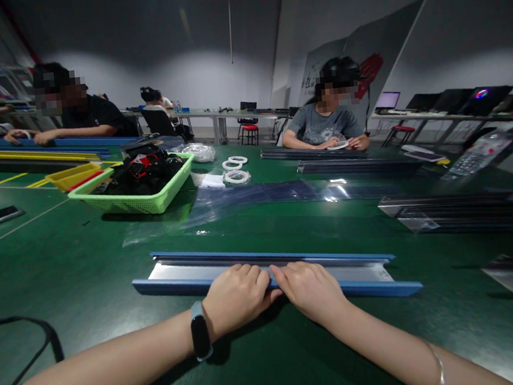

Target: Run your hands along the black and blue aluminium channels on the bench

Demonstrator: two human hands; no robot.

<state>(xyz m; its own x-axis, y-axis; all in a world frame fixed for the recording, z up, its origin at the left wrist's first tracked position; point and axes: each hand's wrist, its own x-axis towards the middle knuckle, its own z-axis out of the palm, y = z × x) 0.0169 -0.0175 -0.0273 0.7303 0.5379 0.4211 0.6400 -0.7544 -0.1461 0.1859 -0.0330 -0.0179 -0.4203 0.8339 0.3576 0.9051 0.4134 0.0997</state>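
A long blue channel profile (pixel 374 287) with a pale silvery inside lies across the green table in front of me. My left hand (pixel 239 294) has its fingers curled over the near rail, close to the middle. Right beside it, thumbs almost meeting, my right hand (pixel 311 287) grips the same rail. Both sets of fingertips reach down inside the channel and are partly hidden. The far rail runs free behind my knuckles.
Beyond the profile lie clear plastic sheets (pixel 257 198), white tape rolls (pixel 237 177) and a green basket (pixel 161 195) of dark items. Dark profiles (pixel 467 208) are stacked at right, near a plastic bottle (pixel 479 153). Two people (pixel 326 122) (pixel 90 115) sit across the table.
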